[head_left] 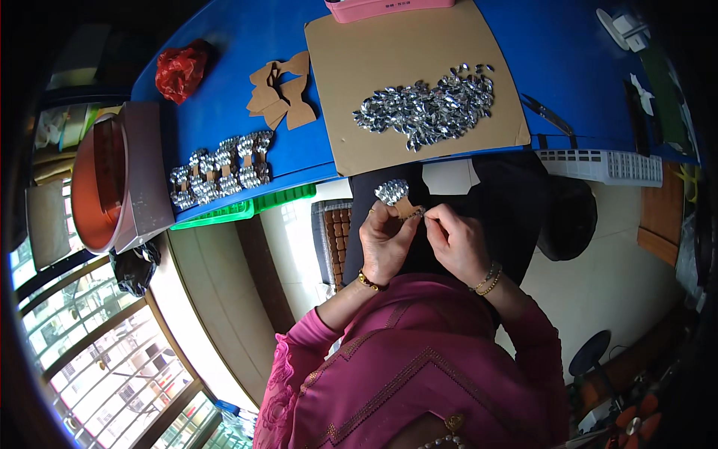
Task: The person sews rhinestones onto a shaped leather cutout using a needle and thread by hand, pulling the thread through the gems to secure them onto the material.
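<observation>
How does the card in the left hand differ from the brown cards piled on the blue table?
The held card is in the left hand; the brown cards lie on the blue table. The held card bears a cluster of silver pieces; the brown cards show none. The held card is single; the brown cards overlap. Both are brown.

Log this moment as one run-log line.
left hand: holds brown card; right hand: at card's near end; silver pieces: on card's far end; loose pile: on cardboard sheet
</observation>
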`<action>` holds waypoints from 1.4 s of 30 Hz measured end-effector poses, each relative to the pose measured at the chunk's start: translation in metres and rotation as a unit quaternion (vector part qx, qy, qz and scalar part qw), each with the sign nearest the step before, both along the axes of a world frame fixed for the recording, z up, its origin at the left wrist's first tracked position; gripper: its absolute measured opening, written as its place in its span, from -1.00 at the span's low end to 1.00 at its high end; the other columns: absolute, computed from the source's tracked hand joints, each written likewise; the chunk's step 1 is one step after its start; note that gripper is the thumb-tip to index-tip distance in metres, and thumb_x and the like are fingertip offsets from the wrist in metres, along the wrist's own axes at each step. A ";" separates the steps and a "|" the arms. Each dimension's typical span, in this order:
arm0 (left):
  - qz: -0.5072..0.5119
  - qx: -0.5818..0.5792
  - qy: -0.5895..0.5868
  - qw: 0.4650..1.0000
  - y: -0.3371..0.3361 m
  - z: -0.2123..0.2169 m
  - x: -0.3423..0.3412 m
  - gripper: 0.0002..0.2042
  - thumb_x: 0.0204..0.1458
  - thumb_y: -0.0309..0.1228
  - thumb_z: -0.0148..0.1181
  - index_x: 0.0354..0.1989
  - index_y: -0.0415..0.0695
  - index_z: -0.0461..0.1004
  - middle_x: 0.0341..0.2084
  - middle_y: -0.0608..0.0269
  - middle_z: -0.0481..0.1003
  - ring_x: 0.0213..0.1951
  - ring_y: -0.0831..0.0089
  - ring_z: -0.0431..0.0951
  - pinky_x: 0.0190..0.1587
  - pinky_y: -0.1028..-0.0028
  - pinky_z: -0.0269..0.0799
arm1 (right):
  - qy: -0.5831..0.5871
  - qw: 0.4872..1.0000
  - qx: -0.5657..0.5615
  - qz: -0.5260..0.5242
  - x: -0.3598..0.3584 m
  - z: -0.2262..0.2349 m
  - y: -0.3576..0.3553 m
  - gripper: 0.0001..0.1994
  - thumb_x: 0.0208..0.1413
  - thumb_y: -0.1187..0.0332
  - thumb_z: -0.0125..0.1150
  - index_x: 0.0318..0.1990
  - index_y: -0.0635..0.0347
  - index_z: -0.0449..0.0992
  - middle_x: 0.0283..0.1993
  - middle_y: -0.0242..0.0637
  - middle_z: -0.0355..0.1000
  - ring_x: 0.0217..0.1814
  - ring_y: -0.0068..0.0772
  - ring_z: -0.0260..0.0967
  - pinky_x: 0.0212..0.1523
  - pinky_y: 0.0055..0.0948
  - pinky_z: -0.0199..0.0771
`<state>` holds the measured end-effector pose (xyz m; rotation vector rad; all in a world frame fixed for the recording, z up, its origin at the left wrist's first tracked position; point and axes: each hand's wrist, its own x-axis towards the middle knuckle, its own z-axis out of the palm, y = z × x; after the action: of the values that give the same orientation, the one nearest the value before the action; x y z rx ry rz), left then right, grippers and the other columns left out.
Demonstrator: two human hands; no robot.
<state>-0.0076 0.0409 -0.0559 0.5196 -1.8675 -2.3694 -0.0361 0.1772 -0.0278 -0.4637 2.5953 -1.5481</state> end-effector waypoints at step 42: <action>-0.222 0.177 -0.181 0.942 -0.031 0.013 0.002 -0.89 0.12 -0.47 0.05 -0.30 -0.22 0.50 -0.41 0.32 0.50 -0.43 0.61 0.46 -0.34 0.62 0.38 | -0.412 0.739 -0.515 -0.138 -0.018 -0.011 0.048 -0.86 0.23 0.24 -0.02 -0.32 0.05 0.35 -0.59 -0.50 0.28 -0.69 -0.67 0.09 -0.67 -0.61 0.14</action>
<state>-0.0057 0.0096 -0.0426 0.6588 -1.8531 -3.1309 -0.0545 0.2249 -0.0391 0.5269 1.0156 -2.4143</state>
